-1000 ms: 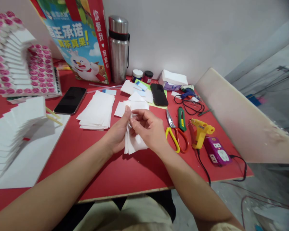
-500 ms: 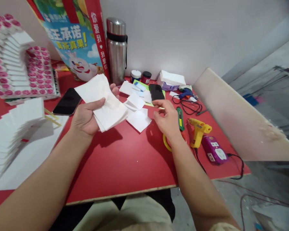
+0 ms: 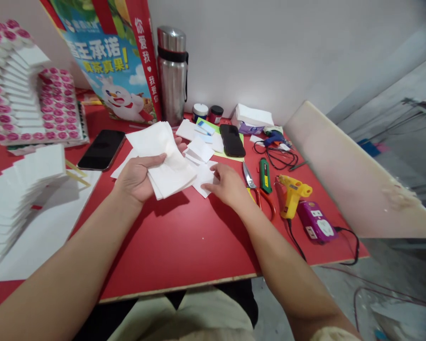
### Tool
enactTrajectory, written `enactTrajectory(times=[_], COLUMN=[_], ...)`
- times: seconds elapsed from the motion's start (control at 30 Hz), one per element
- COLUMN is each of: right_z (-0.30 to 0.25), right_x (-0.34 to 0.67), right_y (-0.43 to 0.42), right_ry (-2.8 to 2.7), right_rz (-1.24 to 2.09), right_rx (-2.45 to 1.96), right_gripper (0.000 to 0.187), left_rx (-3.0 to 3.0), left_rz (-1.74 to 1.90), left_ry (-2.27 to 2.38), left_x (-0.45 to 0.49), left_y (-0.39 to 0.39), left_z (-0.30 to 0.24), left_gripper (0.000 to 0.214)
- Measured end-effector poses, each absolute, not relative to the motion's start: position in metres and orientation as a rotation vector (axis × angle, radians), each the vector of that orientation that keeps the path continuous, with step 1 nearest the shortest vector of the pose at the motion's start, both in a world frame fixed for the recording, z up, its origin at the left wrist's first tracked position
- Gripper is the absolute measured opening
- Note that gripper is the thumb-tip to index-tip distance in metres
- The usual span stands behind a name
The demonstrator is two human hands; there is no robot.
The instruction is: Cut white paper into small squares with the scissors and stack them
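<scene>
My left hand grips a stack of white paper sheets, its thumb on top and fingers beneath. Another white sheet juts out to the left behind this hand; whether it is held or lies on the table is unclear. My right hand is over the right corner of a white paper piece on the table, thumb and forefinger apart at its edge. Touching that piece seems likely, but no firm hold shows. Behind it lie more folded white papers.
Scissors, a green utility knife, a yellow glue gun and a purple power strip lie rightward. Phones, a steel flask and a paper bag stand or lie behind. Fanned white pieces occupy the left.
My left hand and its stack have come slightly right and down, and a sheet now shows to their left. My right hand has moved left and down from beside the phone to the paper piece.
</scene>
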State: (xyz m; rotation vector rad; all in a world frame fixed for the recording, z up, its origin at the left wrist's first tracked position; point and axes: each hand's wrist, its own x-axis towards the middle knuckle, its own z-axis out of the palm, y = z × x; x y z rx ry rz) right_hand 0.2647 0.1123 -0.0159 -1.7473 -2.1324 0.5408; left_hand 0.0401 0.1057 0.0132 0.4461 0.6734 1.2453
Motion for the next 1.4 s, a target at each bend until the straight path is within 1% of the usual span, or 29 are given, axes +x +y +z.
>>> enactTrajectory(times=[0.1,0.13,0.17,0.23,0.37,0.5,0.57,0.67,0.77,0.83,0.97,1.03,1.1,1.23,1.3,1.4], right_z=[-0.012,-0.01,-0.007,0.001,0.016,0.02,0.015,0.003,-0.008,-0.012,-0.013,-0.011,-0.011,-0.013,-0.013,-0.011], right_x=[0.265,0.267,0.27,0.277,0.286,0.275,0.266,0.254,0.249,0.249,0.249,0.249,0.248,0.248,0.247,0.246], right_y=[0.111,0.111,0.111,0.111,0.108,0.102,0.099,0.096,0.095,0.096,0.097,0.098,0.098,0.098,0.097,0.095], right_ry=[-2.03,-1.986,-1.926,-1.708,-1.14,-1.015,-1.035,-1.163,-1.401,-1.529,-1.666,-1.719,-1.758,-1.8,-1.816,-1.85], right_rz=[0.66,0.718,0.791,0.963,1.195,1.329,1.359,1.312,1.118,0.995,0.841,0.778,0.759,0.755,0.716,0.655], right_rx=[-1.706,-1.656,-1.586,-1.401,-1.069,-0.974,-0.958,-1.005,-1.158,-1.246,-1.351,-1.371,-1.355,-1.315,-1.324,-1.366], right_gripper=[0.017,0.008,0.003,0.006,0.024,0.031,0.032,0.026,0.02,0.02,0.019,0.018,0.017,0.017,0.016,0.019], left_rx=[0.447,0.451,0.455,0.462,0.444,0.397,0.363,0.288,0.279,0.284,0.312,0.343,0.369,0.408,0.416,0.399], left_rz=[1.2,1.195,1.193,1.2,1.192,1.084,1.038,0.908,0.844,0.854,0.902,0.902,0.889,0.892,0.911,0.924], left_ry=[0.692,0.688,0.682,0.67,0.685,0.697,0.705,0.711,0.655,0.603,0.532,0.523,0.535,0.598,0.621,0.679], left_x=[0.043,0.043,0.043,0.042,0.04,0.049,0.061,0.079,0.091,0.094,0.092,0.09,0.09,0.091,0.093,0.092], left_y=[0.105,0.105,0.106,0.107,0.108,0.105,0.1,0.092,0.087,0.086,0.086,0.085,0.084,0.08,0.079,0.081], left_z=[0.01,0.009,0.008,0.006,0.003,-0.003,-0.006,-0.008,-0.011,-0.014,-0.017,-0.017,-0.017,-0.019,-0.021,-0.022], left_gripper=[0.068,0.068,0.068,0.069,0.067,0.065,0.058,0.041,0.037,0.042,0.067,0.068,0.058,0.027,0.022,0.025])
